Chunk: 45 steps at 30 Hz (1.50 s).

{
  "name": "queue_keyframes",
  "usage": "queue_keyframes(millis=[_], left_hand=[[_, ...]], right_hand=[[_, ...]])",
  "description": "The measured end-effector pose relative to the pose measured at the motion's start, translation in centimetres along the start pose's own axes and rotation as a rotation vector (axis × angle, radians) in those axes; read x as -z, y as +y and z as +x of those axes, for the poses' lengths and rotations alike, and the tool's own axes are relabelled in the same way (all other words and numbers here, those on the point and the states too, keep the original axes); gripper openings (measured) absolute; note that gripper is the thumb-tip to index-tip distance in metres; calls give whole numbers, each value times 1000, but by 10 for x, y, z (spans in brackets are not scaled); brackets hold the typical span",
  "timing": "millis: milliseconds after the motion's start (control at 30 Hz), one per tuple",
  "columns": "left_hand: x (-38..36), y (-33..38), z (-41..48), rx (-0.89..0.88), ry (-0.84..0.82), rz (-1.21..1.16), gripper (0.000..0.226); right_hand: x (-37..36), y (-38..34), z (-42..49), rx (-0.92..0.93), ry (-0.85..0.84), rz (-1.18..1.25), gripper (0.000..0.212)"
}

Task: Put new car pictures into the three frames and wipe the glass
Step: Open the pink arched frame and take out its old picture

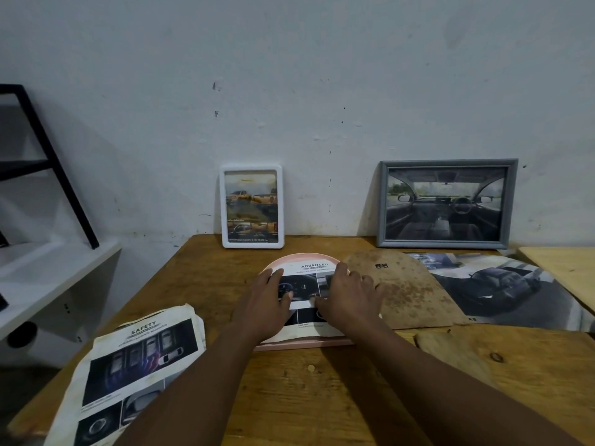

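Two of the three frames stand upright against the wall at the back of the worktop: a white frame with a picture of orange pickups, and a grey frame with a view of a car interior. Whether these prints are the new ones cannot be told.

The third, an arched pink frame, lies flat near the middle of the worktop. A car sheet headed "ADVANCED" rests on it. The left hand and the right hand both lie flat on this sheet with fingers extended and spread, pressing it down and gripping nothing.

The arched brown backing board, which carries a small metal hanger, lies just beside the pink frame on its right and is not yet fitted.

Spare material includes a creased "SAFETY" page at the near left and a large print of a dark car at the far right, partly under the backing board.

Judged progress: the loading of the last frame is under way. Seating the sheet, closing the back and standing the frame up appear to remain. No cloth is in view, so the wiping of the glass cannot be confirmed for any frame.
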<state>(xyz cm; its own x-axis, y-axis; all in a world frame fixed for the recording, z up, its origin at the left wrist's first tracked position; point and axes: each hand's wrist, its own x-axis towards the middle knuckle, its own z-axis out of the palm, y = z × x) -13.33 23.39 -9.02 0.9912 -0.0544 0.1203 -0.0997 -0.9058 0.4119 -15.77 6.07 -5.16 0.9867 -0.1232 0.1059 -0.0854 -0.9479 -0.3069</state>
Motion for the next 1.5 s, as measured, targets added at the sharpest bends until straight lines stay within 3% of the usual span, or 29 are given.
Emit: queue_keyframes(millis=[233,533,767,900,1133,1500], left_hand=[[6,-11,2,2,-29,42,64],[15,-23,-2,4,-24,3,62],[17,-12,3,-76,67,-109,59],[19,19,9,-150,149,-131,61],[-5,98,28,-291,111,-169,65],[-86,248,30,-537,-175,-56,63]], right_hand=[[-11,-15,-2,-12,-27,40,86],[-13,-27,-4,96,87,122,81],[10,-17,8,255,272,480,52],[43,0,21,256,340,581,36],[110,100,40,221,348,582,21],[138,303,70,-136,248,240,25]])
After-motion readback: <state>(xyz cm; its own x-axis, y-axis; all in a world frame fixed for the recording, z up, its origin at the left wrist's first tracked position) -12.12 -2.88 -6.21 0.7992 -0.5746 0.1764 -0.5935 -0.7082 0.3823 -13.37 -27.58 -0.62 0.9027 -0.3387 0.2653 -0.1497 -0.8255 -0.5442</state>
